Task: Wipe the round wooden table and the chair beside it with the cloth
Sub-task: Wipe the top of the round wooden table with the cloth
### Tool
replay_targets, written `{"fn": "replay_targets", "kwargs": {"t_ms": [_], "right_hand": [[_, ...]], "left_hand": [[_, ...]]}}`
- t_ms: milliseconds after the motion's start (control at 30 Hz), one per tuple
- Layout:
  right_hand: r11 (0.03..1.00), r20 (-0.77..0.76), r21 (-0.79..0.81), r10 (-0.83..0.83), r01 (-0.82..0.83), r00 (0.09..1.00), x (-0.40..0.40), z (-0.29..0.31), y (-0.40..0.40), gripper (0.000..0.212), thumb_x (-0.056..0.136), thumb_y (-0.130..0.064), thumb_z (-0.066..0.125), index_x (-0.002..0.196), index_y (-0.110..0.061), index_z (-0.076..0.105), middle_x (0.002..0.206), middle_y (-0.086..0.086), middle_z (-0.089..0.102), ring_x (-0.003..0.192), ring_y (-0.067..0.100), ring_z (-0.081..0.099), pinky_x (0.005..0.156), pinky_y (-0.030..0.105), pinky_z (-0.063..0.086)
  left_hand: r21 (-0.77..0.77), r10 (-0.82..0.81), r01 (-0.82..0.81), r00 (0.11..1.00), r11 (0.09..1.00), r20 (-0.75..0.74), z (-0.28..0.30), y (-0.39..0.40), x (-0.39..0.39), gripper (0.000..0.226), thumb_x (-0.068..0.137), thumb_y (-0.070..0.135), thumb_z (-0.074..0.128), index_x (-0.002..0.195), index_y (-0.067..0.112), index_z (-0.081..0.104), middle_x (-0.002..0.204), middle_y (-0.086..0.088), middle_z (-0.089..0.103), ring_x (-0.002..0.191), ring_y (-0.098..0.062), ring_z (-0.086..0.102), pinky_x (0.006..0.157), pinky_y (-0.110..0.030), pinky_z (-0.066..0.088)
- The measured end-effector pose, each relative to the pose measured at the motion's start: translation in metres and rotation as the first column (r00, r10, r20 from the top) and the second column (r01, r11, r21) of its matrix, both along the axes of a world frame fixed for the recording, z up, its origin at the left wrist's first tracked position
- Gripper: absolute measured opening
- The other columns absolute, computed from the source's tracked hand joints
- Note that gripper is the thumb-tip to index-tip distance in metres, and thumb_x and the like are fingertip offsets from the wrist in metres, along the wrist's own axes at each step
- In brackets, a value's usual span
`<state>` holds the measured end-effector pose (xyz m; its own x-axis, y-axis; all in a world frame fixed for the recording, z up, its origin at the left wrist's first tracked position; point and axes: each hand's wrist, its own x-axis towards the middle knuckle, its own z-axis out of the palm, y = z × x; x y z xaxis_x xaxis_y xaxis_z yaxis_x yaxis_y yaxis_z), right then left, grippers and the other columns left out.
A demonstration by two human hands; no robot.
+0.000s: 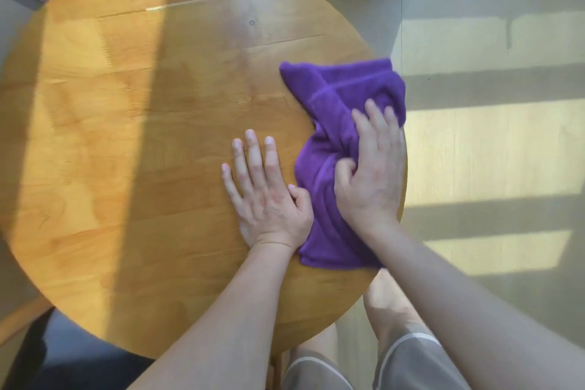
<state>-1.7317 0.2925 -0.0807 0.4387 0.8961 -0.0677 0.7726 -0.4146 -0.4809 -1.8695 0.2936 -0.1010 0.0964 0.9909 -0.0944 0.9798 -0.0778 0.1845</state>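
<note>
Sunlit table (133, 142): we wipe near its right edge.
Left hand (269, 196) lies flat, bracing us; right hand (370, 168) bunches the cloth (332, 98), clenched for pressure.

text: none legible | table (126, 136): bare wood | cloth (335, 123): no label

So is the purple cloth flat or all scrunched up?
Scrunched up. The purple cloth lies bunched in folds on the table, gathered under the right hand.
</note>
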Motion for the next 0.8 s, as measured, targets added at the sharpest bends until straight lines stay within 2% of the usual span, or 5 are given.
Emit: {"fn": "replay_targets", "kwargs": {"t_ms": [133, 267, 467, 633, 800], "right_hand": [[0.991, -0.003, -0.048, 0.128, -0.128, 0.992, -0.004, 0.001, -0.047, 0.07, 0.072, 0.0, 0.053, 0.143, -0.003, 0.052, 0.157, 0.013, 0.042, 0.15, 0.035, 0.028, 0.118, 0.059, 0.026], [0.977, -0.016, -0.006, 0.215, -0.215, 0.976, 0.016, -0.002, -0.024, 0.068, 0.071, -0.002, 0.054, 0.139, -0.002, 0.055, 0.153, 0.014, 0.045, 0.147, 0.035, 0.033, 0.121, 0.056, 0.024], [0.981, -0.056, 0.062, 0.185, -0.182, 0.981, 0.031, -0.007, 0.033, 0.061, 0.073, -0.002, 0.052, 0.133, -0.007, 0.06, 0.152, 0.007, 0.048, 0.148, 0.031, 0.034, 0.121, 0.053, 0.023], [1.0, -0.053, 0.018, 0.005, -0.004, 0.999, -0.003, 0.001, -0.018, 0.066, 0.076, 0.001, 0.055, 0.142, -0.005, 0.053, 0.157, 0.01, 0.041, 0.151, 0.032, 0.026, 0.12, 0.056, 0.023], [0.985, -0.07, -0.035, 0.164, -0.166, 0.984, 0.004, 0.004, -0.051, 0.071, 0.072, 0.006, 0.059, 0.143, 0.0, 0.051, 0.157, 0.015, 0.039, 0.15, 0.036, 0.027, 0.12, 0.059, 0.023]], "left_hand": [[0.016, 0.005, -0.005, 1.0, 1.0, 0.005, 0.0, 0.002, 0.0, 0.086, 0.075, 0.026, 0.048, 0.158, 0.006, 0.033, 0.169, -0.017, 0.023, 0.158, -0.036, 0.018, 0.127, -0.058, 0.012], [0.019, 0.008, -0.009, 1.0, 1.0, 0.005, -0.001, 0.003, 0.002, 0.087, 0.074, 0.026, 0.049, 0.157, 0.006, 0.034, 0.169, -0.017, 0.024, 0.158, -0.036, 0.018, 0.126, -0.058, 0.013], [0.026, 0.002, -0.001, 1.0, 1.0, -0.017, -0.003, 0.002, 0.001, 0.087, 0.074, 0.026, 0.05, 0.158, 0.006, 0.033, 0.169, -0.016, 0.023, 0.158, -0.036, 0.017, 0.126, -0.058, 0.013], [0.023, 0.004, -0.003, 1.0, 1.0, -0.011, -0.003, 0.0, 0.0, 0.085, 0.077, 0.026, 0.047, 0.158, 0.007, 0.031, 0.17, -0.015, 0.022, 0.158, -0.035, 0.016, 0.127, -0.058, 0.013], [0.03, 0.011, -0.012, 1.0, 0.999, 0.012, -0.003, 0.001, 0.002, 0.087, 0.075, 0.027, 0.049, 0.158, 0.007, 0.032, 0.169, -0.016, 0.023, 0.158, -0.035, 0.017, 0.127, -0.057, 0.013]]}}
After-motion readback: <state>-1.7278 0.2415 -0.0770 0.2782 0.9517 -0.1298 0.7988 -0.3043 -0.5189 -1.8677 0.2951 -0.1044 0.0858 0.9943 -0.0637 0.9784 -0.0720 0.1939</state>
